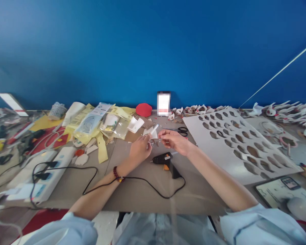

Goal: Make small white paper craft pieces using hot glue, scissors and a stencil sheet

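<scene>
My left hand [140,148] is closed, its fingertips pinching a small white strip [154,129] that looks like paper or card. Just to the right, my right hand [177,141] has its fingers curled together; anything between them is too small to make out. A gap separates the two hands. Below them on the table lies a black glue gun [161,159] with an orange trigger, nozzle pointing left. Its black cord [153,186] loops across my left forearm. Black-handled scissors [183,131] lie beyond my right hand.
A white sheet with oval cut-outs [219,160] spreads over the right side. Left are plastic packets [91,119], a power strip [53,173] and paper scraps. At the wall stand a phone [164,103], a red rounded piece [143,109] and several white shaped pieces [290,114].
</scene>
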Demonstrator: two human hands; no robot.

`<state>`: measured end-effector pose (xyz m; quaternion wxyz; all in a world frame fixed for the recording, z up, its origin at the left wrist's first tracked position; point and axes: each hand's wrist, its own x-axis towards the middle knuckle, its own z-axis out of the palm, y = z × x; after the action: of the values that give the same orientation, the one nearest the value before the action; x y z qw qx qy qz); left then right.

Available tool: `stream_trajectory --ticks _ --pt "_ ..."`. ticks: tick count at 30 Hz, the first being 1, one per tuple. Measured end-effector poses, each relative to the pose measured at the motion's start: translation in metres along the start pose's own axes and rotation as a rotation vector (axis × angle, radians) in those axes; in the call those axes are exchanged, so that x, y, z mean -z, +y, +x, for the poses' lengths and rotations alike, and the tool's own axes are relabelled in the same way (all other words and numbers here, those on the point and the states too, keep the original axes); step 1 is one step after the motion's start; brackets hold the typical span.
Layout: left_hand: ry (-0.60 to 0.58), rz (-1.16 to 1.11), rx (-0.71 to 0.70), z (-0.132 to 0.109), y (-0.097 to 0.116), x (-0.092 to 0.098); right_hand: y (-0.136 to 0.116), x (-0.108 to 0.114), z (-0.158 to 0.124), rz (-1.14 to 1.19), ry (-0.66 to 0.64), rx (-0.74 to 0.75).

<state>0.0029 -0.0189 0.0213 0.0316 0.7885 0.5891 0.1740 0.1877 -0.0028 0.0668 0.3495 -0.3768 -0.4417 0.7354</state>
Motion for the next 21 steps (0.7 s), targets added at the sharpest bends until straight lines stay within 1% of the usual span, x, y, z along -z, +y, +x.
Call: stream_trajectory --ticks 2,4,7,10,13,15,17,19,21 --pt "-0.020 -0.001 0.018 0.000 0.001 0.001 0.004 0.001 0.003 -0.107 0.032 0.008" --pt "-0.038 -0.009 0.019 0.000 0.002 0.002 0.009 0.004 0.007 -0.261 0.070 0.029" --pt "-0.065 -0.022 -0.016 -0.001 0.003 0.003 0.016 0.010 0.013 -0.425 0.100 0.064" --pt "-0.086 -0.031 -0.055 -0.003 0.004 0.003 0.020 0.014 0.017 -0.463 0.109 0.069" --pt "-0.078 -0.051 -0.054 -0.003 0.003 0.002 0.019 0.016 0.018 -0.479 0.120 0.063" --pt "-0.061 -0.085 -0.033 -0.003 0.001 0.001 0.019 0.015 0.018 -0.485 0.121 0.060" --pt "-0.017 -0.153 -0.011 -0.001 0.001 0.001 0.018 0.015 0.018 -0.494 0.124 0.059" --pt "0.047 -0.274 -0.013 0.001 0.000 0.002 0.019 0.016 0.018 -0.523 0.124 0.073" --pt "0.101 -0.448 -0.025 0.003 0.000 0.003 0.020 0.016 0.017 -0.590 0.124 0.118"
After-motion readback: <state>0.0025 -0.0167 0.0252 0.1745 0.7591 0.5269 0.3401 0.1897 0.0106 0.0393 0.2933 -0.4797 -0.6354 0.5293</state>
